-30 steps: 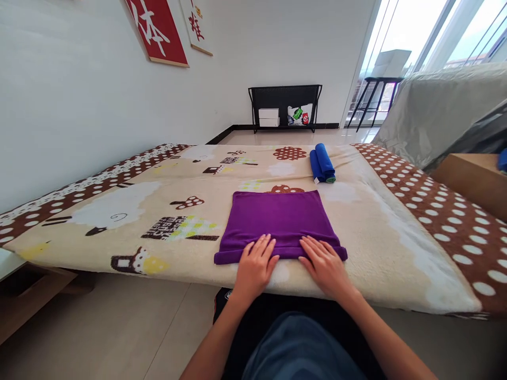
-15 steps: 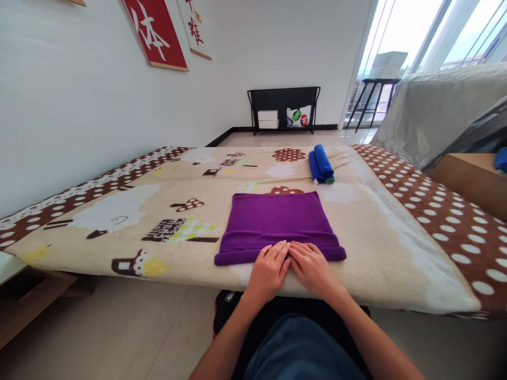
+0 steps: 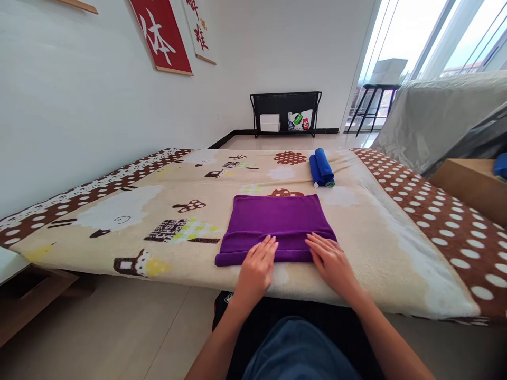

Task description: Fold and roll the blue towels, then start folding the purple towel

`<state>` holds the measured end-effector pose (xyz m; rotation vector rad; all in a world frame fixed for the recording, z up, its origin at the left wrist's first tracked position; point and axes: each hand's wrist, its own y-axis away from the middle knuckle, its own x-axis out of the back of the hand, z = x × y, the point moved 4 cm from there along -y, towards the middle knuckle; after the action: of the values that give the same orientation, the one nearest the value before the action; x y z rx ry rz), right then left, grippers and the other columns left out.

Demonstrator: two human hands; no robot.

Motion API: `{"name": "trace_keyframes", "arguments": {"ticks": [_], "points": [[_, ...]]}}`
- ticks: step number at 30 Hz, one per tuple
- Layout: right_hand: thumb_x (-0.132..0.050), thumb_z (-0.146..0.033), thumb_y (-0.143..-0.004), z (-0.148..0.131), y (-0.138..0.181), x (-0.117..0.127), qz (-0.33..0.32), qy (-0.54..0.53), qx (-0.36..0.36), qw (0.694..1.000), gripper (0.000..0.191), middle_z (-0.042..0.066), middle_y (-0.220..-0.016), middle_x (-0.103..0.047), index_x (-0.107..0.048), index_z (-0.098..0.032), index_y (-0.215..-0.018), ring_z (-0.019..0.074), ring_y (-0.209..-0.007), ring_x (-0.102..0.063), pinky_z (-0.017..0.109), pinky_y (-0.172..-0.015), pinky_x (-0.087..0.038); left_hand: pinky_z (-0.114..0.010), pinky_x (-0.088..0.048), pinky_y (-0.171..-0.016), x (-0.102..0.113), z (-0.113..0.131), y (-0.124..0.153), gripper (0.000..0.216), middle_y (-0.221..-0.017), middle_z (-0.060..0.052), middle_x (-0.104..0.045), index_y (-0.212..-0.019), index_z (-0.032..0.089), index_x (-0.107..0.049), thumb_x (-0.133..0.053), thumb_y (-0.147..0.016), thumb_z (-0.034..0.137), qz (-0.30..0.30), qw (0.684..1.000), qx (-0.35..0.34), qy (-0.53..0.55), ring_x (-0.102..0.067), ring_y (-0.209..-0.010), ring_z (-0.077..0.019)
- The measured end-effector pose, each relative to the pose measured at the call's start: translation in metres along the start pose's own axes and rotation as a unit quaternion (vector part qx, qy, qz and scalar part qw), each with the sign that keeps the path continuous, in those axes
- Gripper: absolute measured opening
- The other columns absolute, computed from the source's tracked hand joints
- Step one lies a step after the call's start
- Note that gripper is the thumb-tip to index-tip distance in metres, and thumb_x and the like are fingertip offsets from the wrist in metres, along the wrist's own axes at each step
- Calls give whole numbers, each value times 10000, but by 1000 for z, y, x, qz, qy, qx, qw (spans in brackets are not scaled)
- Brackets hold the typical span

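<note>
A purple towel (image 3: 277, 219) lies flat on the patterned blanket (image 3: 356, 221) of a bed, its near edge rolled into a thin band. My left hand (image 3: 256, 266) rests palm down on that rolled edge left of the middle, fingers stretched out. My right hand (image 3: 331, 260) lies flat on the same edge toward its right end, fingers spread. Neither hand holds anything. Two rolled blue towels (image 3: 322, 168) lie side by side farther back on the blanket.
The bed runs along a white wall on the left. A black rack (image 3: 285, 112) with white boxes stands at the far wall. A covered sofa (image 3: 439, 116) and a wooden surface (image 3: 471, 182) stand on the right. Tiled floor (image 3: 99, 327) shows below the bed.
My hands met at the middle of the towel's rolled edge half a second ago; now they have slid apart along it, the right hand toward the right end.
</note>
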<state>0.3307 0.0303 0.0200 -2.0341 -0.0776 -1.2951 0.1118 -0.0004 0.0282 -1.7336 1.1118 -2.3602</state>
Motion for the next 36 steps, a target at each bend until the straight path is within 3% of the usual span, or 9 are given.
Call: {"name": "trace_keyframes", "arguments": {"ticks": [3, 5, 8, 12, 17, 22, 26, 32, 36], "points": [[-403, -191, -1007, -35, -13, -19, -37, -41, 53, 997, 394, 67, -1399, -590, -592, -210, -1352, 217, -1323, -536, 426, -1069, -468, -437, -437, -1093, -22, 24, -12, 488, -1464, -91, -543, -1495, 212, -417, -348, -1013, 188, -36, 999, -13, 26, -494, -1373, -212], [-405, -201, -1013, -37, -10, -25, -46, -44, 63, 996, 408, 76, -1422, -569, -559, -201, -1390, 221, -1332, -528, 433, -1087, -463, -444, -420, -1104, -28, 22, -8, 466, -1468, -87, -539, -1478, 210, -438, -371, -1018, 217, -51, 999, -1, 16, -494, -1372, -218], [-409, -250, -1027, -13, 8, -17, -43, -30, 45, 998, 437, 70, -1472, -517, -488, -220, -1456, 226, -1379, -476, 458, -1130, -431, -457, -348, -1153, -19, -4, 14, 462, -1499, -75, -506, -1467, 209, -452, -407, -1007, 221, -56, 998, 16, -17, -429, -1421, -224], [-453, -298, -1012, 29, 36, 6, -71, -42, 36, 996, 523, 69, -1507, -476, -372, -243, -1526, 225, -1403, -445, 465, -1150, -419, -437, -291, -1175, 10, -51, 51, 535, -1507, -71, -497, -1490, 210, -417, -391, -962, 124, -41, 998, 15, -52, -399, -1440, -210], [-464, -296, -1001, 52, 50, 22, -99, -49, 31, 993, 427, 51, -1491, -501, -471, -252, -1426, 197, -1398, -449, 427, -1157, -404, -467, -274, -1144, 32, -83, 71, 524, -1459, -96, -548, -1442, 221, -472, -401, -934, 113, -38, 995, 28, -84, -473, -1386, -238], [-530, -268, -939, 53, 44, 16, -67, 16, 13, 998, 360, 54, -1389, -587, -583, -259, -1295, 242, -1340, -498, 471, -1119, -367, -494, -263, -1088, 35, -82, 64, 421, -1375, -90, -620, -1255, 241, -618, -450, -896, 102, -16, 991, 69, -118, -532, -1302, -271], [-519, -189, -894, 54, 33, 11, -21, 49, -19, 998, 291, 80, -1216, -650, -670, -233, -1139, 244, -1146, -590, 431, -1001, -387, -448, -308, -988, 36, -82, 55, 363, -1198, -84, -687, -1140, 236, -674, -473, -882, 78, -6, 986, 98, -133, -600, -1144, -256], [-428, -153, -903, 63, 9, 6, -73, 9, -57, 996, 238, 59, -990, -693, -650, -189, -984, 206, -977, -605, 367, -900, -389, -429, -351, -895, 39, -92, 23, 279, -936, -60, -702, -901, 210, -686, -463, -845, 52, -74, 985, 91, -130, -618, -947, -240], [-432, -123, -886, 52, -9, 6, -72, 96, -98, 988, 314, 110, -1047, -692, -636, -153, -1123, 255, -1008, -599, 422, -934, -370, -488, -353, -931, 35, -85, 3, 296, -938, -92, -688, -881, 192, -677, -431, -838, 33, -90, 971, 125, -186, -608, -978, -278]]}}
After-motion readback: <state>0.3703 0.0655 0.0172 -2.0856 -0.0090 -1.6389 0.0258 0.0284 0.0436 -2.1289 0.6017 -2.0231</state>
